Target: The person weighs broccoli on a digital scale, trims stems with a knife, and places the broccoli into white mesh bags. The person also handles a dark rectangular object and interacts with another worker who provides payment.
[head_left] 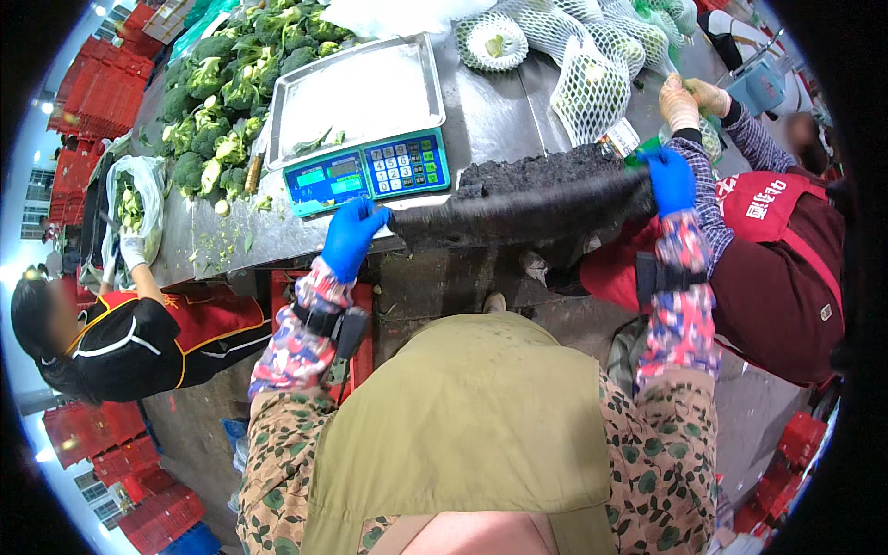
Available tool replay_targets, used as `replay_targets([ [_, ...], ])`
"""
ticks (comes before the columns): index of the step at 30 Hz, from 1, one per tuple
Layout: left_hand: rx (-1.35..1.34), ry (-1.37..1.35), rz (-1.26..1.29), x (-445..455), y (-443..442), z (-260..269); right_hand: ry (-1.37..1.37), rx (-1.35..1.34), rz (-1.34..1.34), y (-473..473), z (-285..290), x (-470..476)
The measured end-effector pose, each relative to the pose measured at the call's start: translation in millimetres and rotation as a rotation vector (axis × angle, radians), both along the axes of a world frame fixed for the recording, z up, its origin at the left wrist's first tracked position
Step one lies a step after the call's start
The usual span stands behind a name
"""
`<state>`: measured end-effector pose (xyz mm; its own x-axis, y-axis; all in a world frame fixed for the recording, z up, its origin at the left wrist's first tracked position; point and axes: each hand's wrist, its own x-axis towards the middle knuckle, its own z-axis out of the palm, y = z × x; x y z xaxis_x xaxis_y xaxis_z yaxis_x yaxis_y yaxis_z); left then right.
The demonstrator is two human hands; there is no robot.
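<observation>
Both my hands wear blue gloves. My left hand (349, 236) grips the left end of a dark, rough-surfaced cloth or mat (513, 222), just below the digital scale's keypad. My right hand (669, 179) pinches its right end, so the cloth is stretched between them along the near edge of the metal table. Dark crumbly-looking material (541, 170) shows along its far side; whether it is part of the cloth I cannot tell. The teal digital scale (365, 170) with a metal tray (357, 97) stands beyond my left hand.
Broccoli heads (211, 128) are heaped left of the scale. Vegetables in white foam nets (593, 83) lie at the far right. A person at the right holds a netted item near my right hand; another person at the left handles a plastic bag (135, 201). Red crates (104, 90) are stacked behind.
</observation>
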<state>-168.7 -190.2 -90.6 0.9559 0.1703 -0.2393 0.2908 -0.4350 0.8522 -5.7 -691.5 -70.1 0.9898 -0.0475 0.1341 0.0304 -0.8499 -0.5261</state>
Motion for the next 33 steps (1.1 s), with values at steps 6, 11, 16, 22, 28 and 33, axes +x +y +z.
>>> replay_targets([
  [6,0.671,-0.635,-0.113,2.3,-63.8,-36.1,-0.542,0.202,-0.056,27.7,-96.1,-25.2],
  [11,0.540,-0.518,-0.355,5.7,-104.3,-60.9,-0.101,0.814,-0.299,21.2,-162.2,-49.2],
  [16,0.481,-0.514,-0.286,21.2,-111.7,-49.7,0.130,0.475,-0.318,30.2,-141.6,-38.4],
  [22,0.285,-0.562,-0.309,35.7,-101.8,6.6,-0.386,0.514,0.018,70.1,-29.9,-66.0],
  [28,0.000,-0.555,-0.329,70.9,-77.2,59.0,-0.394,0.403,0.179,110.8,136.6,-60.9],
  [33,-0.155,-0.416,-0.449,83.6,-49.1,66.3,-0.400,0.463,0.367,116.8,250.9,-60.9],
])
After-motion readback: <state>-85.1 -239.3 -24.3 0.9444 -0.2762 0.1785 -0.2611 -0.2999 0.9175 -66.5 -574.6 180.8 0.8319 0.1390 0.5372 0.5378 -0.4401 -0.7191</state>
